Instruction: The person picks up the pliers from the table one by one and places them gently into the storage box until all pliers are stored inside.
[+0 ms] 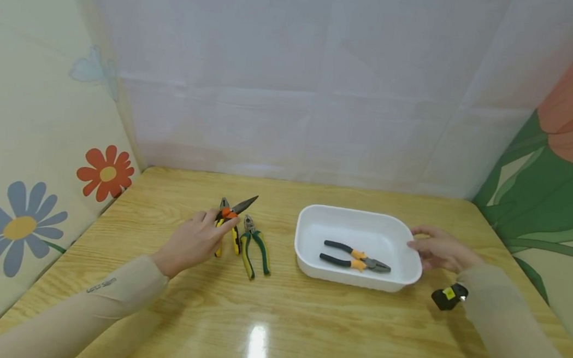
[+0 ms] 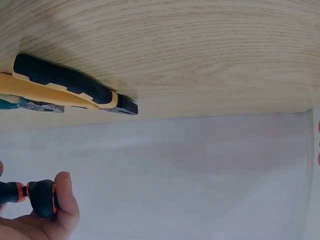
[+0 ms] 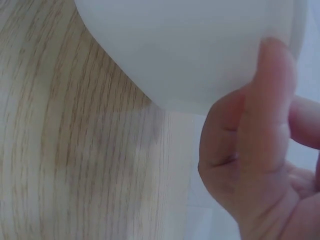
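My left hand (image 1: 196,243) grips a pair of pliers (image 1: 243,205) with a dark pointed nose and orange-and-black handles, held above the table. Below that hand lie yellow-and-black pliers (image 2: 65,82), partly covered by it in the head view. Just right of them, green-and-yellow pliers (image 1: 256,248) rest with their handles spread. A white plastic tray (image 1: 306,259) stands to the right, and orange-and-black pliers (image 1: 358,257) lie inside it. At the tray's right end, my right hand (image 1: 442,250) holds the rim, thumb against the wall in the right wrist view.
Everything stands on a wood-grain table (image 1: 302,322). A black-and-yellow tape measure (image 1: 449,296) sits near my right forearm. A white sheet (image 1: 296,92) hangs along the back edge, with flower-patterned panels (image 1: 23,130) at the sides.
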A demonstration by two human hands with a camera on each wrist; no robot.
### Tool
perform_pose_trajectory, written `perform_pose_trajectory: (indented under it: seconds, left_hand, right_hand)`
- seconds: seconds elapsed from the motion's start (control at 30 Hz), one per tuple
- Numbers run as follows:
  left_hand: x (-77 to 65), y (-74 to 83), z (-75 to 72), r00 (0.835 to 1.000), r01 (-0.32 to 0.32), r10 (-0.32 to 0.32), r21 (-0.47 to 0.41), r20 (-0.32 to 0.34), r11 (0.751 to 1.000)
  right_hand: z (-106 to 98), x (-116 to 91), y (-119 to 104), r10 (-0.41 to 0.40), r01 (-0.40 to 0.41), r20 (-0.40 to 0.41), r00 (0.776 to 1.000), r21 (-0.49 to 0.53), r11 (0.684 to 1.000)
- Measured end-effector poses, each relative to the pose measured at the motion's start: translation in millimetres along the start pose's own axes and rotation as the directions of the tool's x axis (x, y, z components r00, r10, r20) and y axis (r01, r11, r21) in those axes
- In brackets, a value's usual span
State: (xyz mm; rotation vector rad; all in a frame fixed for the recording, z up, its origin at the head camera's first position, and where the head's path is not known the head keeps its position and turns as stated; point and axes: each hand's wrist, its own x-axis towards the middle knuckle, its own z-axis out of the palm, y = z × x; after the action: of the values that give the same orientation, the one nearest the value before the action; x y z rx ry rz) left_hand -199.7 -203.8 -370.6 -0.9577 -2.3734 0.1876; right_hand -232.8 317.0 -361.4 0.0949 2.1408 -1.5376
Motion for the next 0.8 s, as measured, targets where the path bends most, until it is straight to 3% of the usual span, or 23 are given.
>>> perform_pose_trajectory:
  seconds: [0.57, 0.8]
  left_hand:
    - [11.1, 0.5, -0.3, 0.995, -0.096, 0.096, 0.066, 0.01, 0.993]
    - [18.3, 5.1, -2.6, 0.996, -0.083, 0.083, 0.004, 0.01, 0.997]
  right_hand:
    - [1.1, -1.2, -1.7, 0.006, -0.006, -0.006, 1.0, -0.011, 1.0]
    - [1.3, -2.1, -2.4, 0.012, -0.012, -0.015, 1.0, -0.023, 1.0]
